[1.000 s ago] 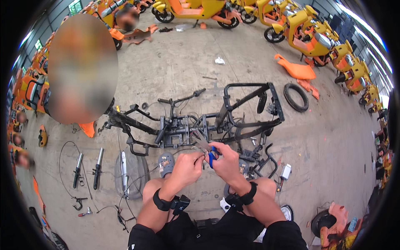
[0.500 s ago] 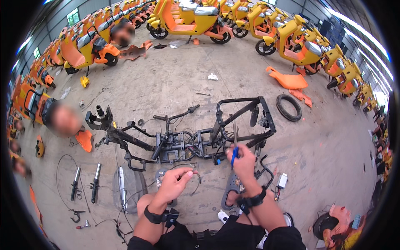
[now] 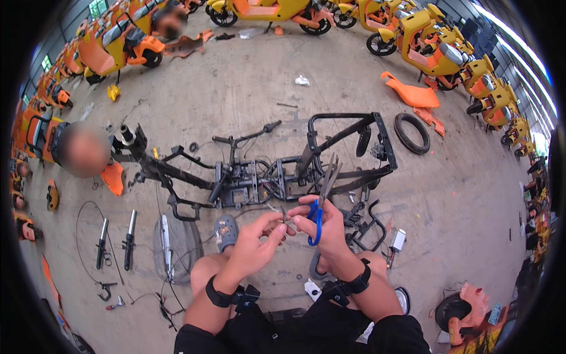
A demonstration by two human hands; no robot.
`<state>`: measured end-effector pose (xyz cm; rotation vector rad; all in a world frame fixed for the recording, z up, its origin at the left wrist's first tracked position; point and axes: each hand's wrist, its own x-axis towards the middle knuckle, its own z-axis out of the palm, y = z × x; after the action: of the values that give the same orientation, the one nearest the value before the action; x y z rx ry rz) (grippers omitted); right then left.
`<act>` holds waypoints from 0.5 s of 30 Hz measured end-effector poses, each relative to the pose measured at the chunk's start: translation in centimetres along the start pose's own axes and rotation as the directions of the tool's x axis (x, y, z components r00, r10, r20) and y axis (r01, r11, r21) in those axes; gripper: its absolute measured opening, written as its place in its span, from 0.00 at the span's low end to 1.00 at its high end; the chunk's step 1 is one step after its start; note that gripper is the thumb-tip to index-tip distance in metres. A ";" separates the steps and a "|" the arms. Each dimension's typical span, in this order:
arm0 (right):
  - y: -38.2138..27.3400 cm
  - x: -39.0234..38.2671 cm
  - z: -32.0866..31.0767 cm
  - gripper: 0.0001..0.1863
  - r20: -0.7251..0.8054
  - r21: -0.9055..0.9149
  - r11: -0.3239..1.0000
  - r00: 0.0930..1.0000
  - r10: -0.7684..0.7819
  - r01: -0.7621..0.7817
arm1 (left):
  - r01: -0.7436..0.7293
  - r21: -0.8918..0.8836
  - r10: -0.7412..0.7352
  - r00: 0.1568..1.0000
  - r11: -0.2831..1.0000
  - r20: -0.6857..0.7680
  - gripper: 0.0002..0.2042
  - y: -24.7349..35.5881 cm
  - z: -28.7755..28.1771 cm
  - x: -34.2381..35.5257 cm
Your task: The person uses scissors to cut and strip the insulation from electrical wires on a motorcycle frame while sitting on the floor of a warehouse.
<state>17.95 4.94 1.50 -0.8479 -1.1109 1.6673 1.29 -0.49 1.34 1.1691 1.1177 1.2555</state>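
My left hand is closed, pinching a short dark wire between thumb and fingers. Close beside it, my right hand grips scissors with blue handles, whose metal blades point up and away from me, slightly parted. The thumb and fingertips of my right hand reach the wire end too; fingers partly hide where they meet it. Just beyond both hands, a stripped black scooter frame lies on the concrete floor, with cables running through its middle.
Left lie two fork tubes, a grey seat-shaped piece and a thin cable. At right are a tyre, a silver box and an orange panel. Yellow scooters line the back.
My right hand has come left and down with the scissors, meeting my left hand at the wire. My left hand has shifted slightly right and up. The view has tilted a little.
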 end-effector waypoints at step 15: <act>0.4 -0.3 -0.1 0.20 -0.021 -0.158 0.987 1.000 0.001 -0.004 | -0.231 0.449 0.309 0.945 0.863 -0.109 0.07 -0.3 0.8 0.3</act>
<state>18.06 4.60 1.08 -0.9654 -1.2400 1.5840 2.13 -0.19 1.10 1.6169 1.4533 1.3882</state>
